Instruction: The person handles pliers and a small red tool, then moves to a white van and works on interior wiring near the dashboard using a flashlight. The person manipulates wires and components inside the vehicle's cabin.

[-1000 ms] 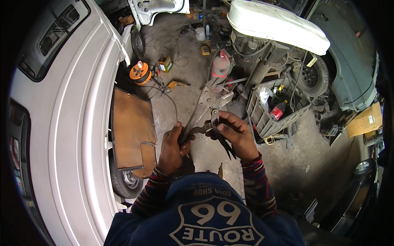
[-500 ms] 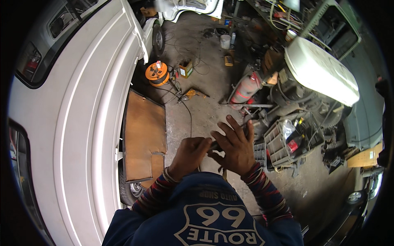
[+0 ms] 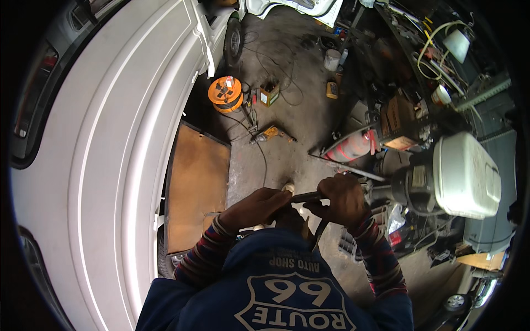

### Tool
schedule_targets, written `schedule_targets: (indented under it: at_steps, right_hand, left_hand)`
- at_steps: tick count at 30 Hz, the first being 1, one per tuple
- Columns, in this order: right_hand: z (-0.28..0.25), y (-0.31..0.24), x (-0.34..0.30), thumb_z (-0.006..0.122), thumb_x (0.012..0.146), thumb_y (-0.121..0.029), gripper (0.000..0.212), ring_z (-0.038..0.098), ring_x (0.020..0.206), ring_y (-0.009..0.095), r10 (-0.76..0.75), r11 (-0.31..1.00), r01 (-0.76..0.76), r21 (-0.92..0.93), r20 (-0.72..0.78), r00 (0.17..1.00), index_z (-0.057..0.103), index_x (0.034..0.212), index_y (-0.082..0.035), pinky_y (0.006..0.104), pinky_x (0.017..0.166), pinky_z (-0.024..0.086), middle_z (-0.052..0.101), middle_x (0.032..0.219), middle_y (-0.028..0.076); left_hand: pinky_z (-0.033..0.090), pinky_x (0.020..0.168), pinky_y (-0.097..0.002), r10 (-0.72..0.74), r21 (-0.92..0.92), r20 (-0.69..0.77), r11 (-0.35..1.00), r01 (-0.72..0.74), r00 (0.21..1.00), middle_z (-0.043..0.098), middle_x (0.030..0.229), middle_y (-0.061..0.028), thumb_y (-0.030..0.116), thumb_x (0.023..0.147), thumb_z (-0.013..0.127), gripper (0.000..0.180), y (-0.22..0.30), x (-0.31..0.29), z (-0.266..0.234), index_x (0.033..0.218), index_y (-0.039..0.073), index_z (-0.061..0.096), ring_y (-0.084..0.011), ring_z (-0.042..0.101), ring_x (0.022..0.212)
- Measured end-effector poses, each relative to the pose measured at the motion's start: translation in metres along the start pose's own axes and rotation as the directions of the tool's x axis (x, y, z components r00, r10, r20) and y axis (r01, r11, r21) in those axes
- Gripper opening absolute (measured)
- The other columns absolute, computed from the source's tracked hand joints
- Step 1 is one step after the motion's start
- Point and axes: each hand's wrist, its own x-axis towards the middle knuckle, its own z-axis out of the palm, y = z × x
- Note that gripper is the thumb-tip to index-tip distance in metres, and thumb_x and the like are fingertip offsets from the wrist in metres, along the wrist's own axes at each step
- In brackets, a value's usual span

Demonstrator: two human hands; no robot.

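In front of my chest, my left hand and my right hand hold a dark strap-like length stretched nearly level between them. It looks thin and flexible, but I cannot make out its exact kind. My right fingers are wrapped round one end in a fist. From below that hand, a dark tail hangs down toward my body. My left fingers are pressed together on the other end, and their tips are partly hidden. A blue shirt with a pale print fills the lower middle.
A white van runs along the left, with a brown panel beside it. On the floor ahead are an orange cable reel, a yellow power drill and loose cable. A red fire extinguisher and a white-cowled outboard motor stand right.
My right hand has gone from spread fingers to a fist round the strap-like length. My hands are farther apart, with the length drawn out between them. The view has shifted.
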Motion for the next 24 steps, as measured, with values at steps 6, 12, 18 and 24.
schedule_targets:
  at_steps: [6, 12, 18, 24]
  right_hand:
    - [-0.023, 0.113, 0.092, 0.081, 0.071, -0.026, 0.027, 0.062, 0.062, 0.031, 0.008, 0.993, -0.007, 0.117, -0.007, 1.0, 0.059, 0.07, -0.009, 0.0439, 0.059, 0.047, 0.059, 0.064, 0.009]
    - [-0.015, 0.2, 0.188, 0.074, 0.077, -0.022, 0.018, 0.064, 0.065, 0.031, 0.02, 0.991, -0.017, 0.136, -0.017, 1.0, 0.06, 0.078, -0.009, 0.0462, 0.065, 0.049, 0.059, 0.064, 0.009]
    - [0.011, 0.27, 0.265, 0.072, 0.076, -0.02, 0.016, 0.064, 0.065, 0.032, 0.007, 0.983, -0.013, 0.182, 0.034, 0.999, 0.06, 0.079, -0.009, 0.0466, 0.066, 0.047, 0.059, 0.064, 0.008]
    - [0.014, 0.33, 0.368, 0.074, 0.076, -0.025, 0.019, 0.066, 0.073, 0.031, 0.035, 0.993, -0.046, 0.111, 0.103, 0.994, 0.061, 0.082, -0.011, 0.0453, 0.069, 0.047, 0.063, 0.071, 0.009]
  left_hand:
    - [0.052, 0.064, -0.0282, 0.03, 0.053, -0.068, 0.998, -0.027, 0.997, 0.067, 0.076, -0.0053, 0.024, 0.107, 0.053, 0.031, 0.065, 0.097, -0.047, 0.098, 0.0, 0.07, -0.0135, 0.064, 0.068]
    - [0.053, 0.07, -0.042, 0.589, 0.614, -0.506, 0.759, -0.217, 0.631, 0.067, 0.089, -0.0181, 0.011, 0.085, 0.074, 0.024, 0.104, 0.194, -0.077, 0.104, 0.0, 0.064, -0.036, 0.068, 0.081]
    - [0.055, 0.074, -0.0413, 0.269, 0.387, -0.319, 0.912, -0.135, 0.909, 0.068, 0.093, -0.0183, 0.008, 0.088, 0.068, 0.028, 0.132, 0.266, -0.156, 0.114, 0.001, 0.062, -0.0368, 0.069, 0.084]
    - [0.053, 0.066, -0.0312, 0.659, 0.639, -0.467, 0.712, -0.29, 0.59, 0.072, 0.088, -0.0089, 0.032, 0.104, 0.055, 0.035, 0.178, 0.343, -0.22, 0.107, 0.0, 0.069, -0.0166, 0.067, 0.074]
